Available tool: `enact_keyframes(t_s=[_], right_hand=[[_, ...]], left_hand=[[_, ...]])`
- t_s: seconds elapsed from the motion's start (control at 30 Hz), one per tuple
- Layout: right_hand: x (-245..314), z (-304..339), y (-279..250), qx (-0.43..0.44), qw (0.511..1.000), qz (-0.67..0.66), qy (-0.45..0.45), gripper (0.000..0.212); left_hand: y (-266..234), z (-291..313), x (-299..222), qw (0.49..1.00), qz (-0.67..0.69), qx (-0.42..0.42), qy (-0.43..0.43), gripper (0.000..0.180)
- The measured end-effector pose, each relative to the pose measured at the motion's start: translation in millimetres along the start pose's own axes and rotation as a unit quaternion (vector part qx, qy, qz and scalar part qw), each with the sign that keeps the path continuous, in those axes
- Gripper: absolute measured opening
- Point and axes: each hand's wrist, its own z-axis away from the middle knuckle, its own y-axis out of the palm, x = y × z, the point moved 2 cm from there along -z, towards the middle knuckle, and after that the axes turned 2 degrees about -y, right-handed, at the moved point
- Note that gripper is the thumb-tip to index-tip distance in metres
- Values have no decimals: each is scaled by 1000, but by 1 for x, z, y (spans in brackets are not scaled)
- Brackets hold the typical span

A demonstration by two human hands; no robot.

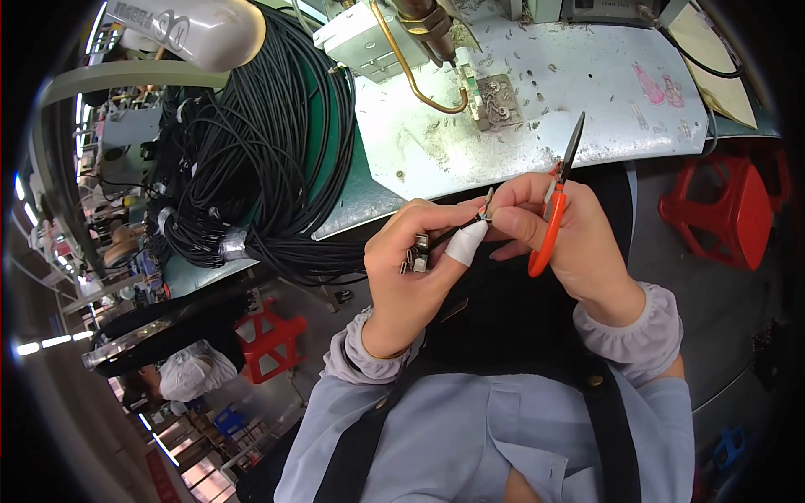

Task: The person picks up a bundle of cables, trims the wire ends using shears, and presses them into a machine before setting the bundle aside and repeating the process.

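My left hand (397, 293) is closed round the end of a black cable (448, 235), with a white cover on its thumb. Small metal connector shells (418, 258) sit in the same palm. At the cable's tip, a small piece (486, 206) lies between the fingers of both hands; its kind is too small to make out. My right hand (591, 239) pinches at that tip while holding orange-handled scissors (549, 230) across its fingers, dark blades pointing up and away from me. Both hands are raised in front of the bench's near edge.
A machine with a brass-coloured tube (415, 80) stands on the metal bench top (604, 109), which is littered with small scraps. Large coils of black cable (260, 117) cover the left side. Red stools stand at right (729, 210) and lower left (272, 339).
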Motion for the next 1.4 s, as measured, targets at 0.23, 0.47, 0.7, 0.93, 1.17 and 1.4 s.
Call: enact_keyframes(t_s=[0.23, 0.47, 0.7, 0.93, 1.17, 1.4], right_hand=[[-8, 1, 2, -38, 999, -8, -32, 12], [-6, 5, -11, -6, 872, 449, -193, 25], [-16, 3, 1, -71, 835, 501, -216, 31], [-27, -1, 0, -53, 856, 481, -181, 30], [-21, -12, -9, -45, 962, 256, -82, 28], [21, -47, -12, -142, 979, 117, -87, 19]], left_hand=[[4, 5, 0, 997, -61, -22, 28, 17], [2, 7, 4, 980, 165, -60, -98, 16], [5, 11, 1, 981, 152, -59, -105, 16], [4, 8, -1, 985, 127, -63, -98, 16], [0, -42, 22, 929, 288, 0, -233, 9], [8, -80, 32, 908, 333, -5, -255, 10]])
